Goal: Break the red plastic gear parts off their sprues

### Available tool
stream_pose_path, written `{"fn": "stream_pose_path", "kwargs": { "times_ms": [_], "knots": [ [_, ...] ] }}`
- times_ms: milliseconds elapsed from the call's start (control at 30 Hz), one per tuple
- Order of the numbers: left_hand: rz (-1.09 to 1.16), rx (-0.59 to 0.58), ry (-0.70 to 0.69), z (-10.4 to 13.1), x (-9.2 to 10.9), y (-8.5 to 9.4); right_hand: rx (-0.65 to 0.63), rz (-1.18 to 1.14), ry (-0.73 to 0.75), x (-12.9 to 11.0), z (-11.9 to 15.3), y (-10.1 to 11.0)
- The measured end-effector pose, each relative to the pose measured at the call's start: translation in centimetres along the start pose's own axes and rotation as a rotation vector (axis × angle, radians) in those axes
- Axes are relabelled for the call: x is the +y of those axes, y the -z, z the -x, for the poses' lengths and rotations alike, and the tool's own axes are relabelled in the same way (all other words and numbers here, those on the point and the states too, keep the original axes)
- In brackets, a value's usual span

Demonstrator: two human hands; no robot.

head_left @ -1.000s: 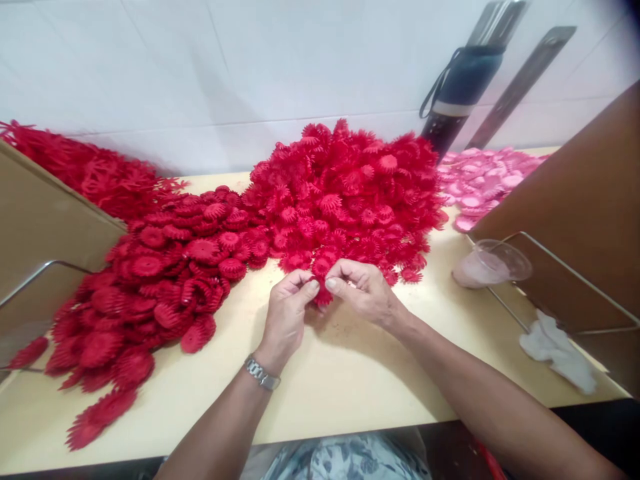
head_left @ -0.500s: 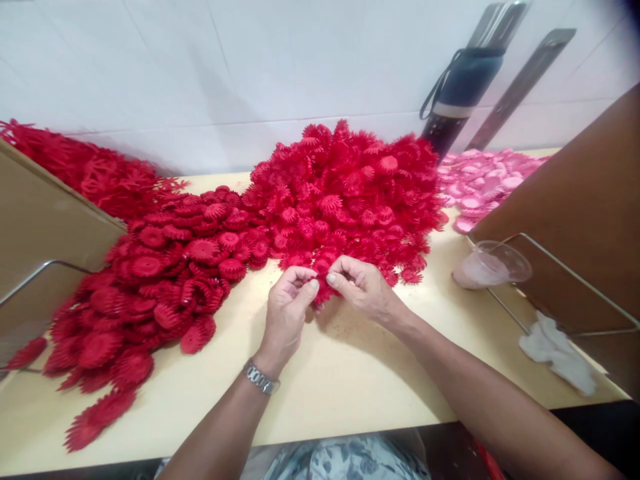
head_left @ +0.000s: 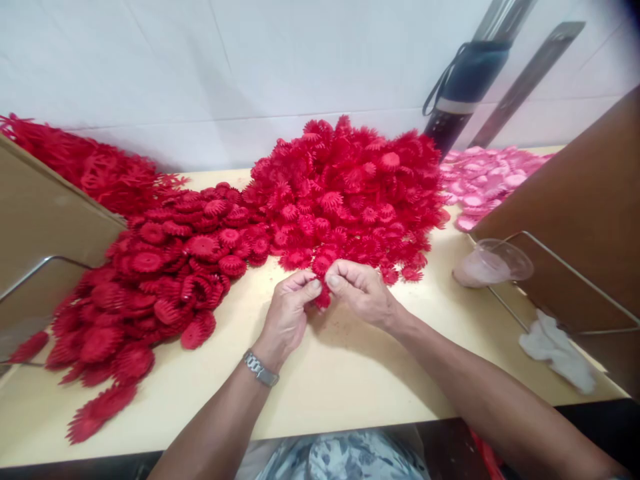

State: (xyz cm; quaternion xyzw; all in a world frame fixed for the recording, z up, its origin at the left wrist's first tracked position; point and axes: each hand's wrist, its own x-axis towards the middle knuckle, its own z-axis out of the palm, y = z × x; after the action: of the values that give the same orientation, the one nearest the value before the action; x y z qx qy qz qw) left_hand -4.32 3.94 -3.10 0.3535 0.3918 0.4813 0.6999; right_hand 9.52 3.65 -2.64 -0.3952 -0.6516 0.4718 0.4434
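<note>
Between my two hands, at the middle of the table, is a small red petal piece (head_left: 323, 298). My left hand (head_left: 293, 310), with a metal watch at its wrist, pinches the piece's left side between thumb and fingers. From the right, my right hand (head_left: 361, 291) pinches it with thumb and forefinger. The fingertips hide part of the piece. Just behind the hands rises a tall pile of bright red fringed pieces (head_left: 345, 193). A darker red pile of round, toothed discs (head_left: 150, 287) spreads over the left side of the table.
Red star-shaped pieces (head_left: 100, 167) lie at the back left, pink discs (head_left: 493, 177) at the back right. A dark blue bottle (head_left: 465, 80) and a metal strip (head_left: 530, 83) lean on the wall. Brown panels flank the table (head_left: 350, 393). A plastic cup (head_left: 487, 265) and white tissue (head_left: 557, 350) are right.
The fingertips have shifted slightly against the red piece, and more of it shows below them. My left hand has turned a little. The camera view has moved slightly.
</note>
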Motion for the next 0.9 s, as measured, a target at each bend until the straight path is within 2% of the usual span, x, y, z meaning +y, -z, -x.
{"fn": "stream_pose_path", "kwargs": {
  "times_ms": [67, 200, 333, 533, 700, 900],
  "knots": [
    [-0.023, 0.011, 0.0, 0.1, 0.2, -0.1, 0.024, 0.004, -0.02, 0.3, -0.2, 0.3],
    [-0.062, 0.077, -0.095, 0.3, 0.5, -0.4, 0.098, 0.111, -0.008, 0.3, -0.4, 0.8],
    [-0.118, 0.108, -0.146, 0.3, 0.4, -0.4, 0.052, 0.099, -0.011, -0.2, -0.3, 0.7],
    [-0.135, 0.112, -0.143, 0.5, 0.1, -0.4, 0.039, 0.197, 0.008, -0.7, -0.2, 0.4],
    [-0.133, 0.078, -0.157, 0.5, -0.3, -0.3, 0.12, 0.238, 0.153, -0.5, -0.1, 0.1],
    [-0.213, 0.048, -0.134, 0.4, -0.8, 0.0, 0.092, 0.395, 0.332, 0.0, -0.1, 0.0]
  ]
}}
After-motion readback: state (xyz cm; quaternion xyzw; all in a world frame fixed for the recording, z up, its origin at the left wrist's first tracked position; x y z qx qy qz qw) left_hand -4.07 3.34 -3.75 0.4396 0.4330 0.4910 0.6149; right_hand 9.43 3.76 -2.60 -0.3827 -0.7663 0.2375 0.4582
